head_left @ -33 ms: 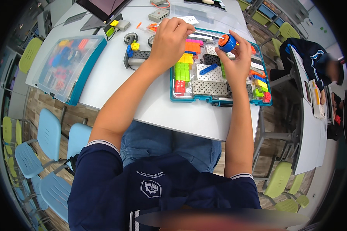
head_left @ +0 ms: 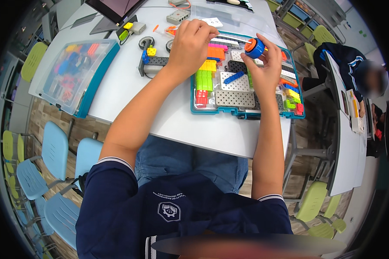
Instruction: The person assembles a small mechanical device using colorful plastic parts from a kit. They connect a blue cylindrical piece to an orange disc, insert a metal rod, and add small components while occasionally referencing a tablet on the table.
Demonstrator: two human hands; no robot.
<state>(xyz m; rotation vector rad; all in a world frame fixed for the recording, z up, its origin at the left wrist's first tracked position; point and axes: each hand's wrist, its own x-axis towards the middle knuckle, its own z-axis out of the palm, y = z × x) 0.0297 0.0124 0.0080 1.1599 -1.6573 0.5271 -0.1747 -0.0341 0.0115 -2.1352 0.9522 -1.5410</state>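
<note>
The blue wheel (head_left: 256,50) sits between the thumb and curled fingers of the right hand (head_left: 269,61), its orange hub (head_left: 249,44) turned leftward, raised over the upper part of the teal-edged parts case (head_left: 205,112). That hand is parted only by the wheel's breadth, clamped on its blue side. A thin white rod (head_left: 234,39) runs from the hub to the left hand (head_left: 192,46), whose thumb and fingertips are pinched together on its other end, near a grey wheeled assembly (head_left: 157,61)
</note>
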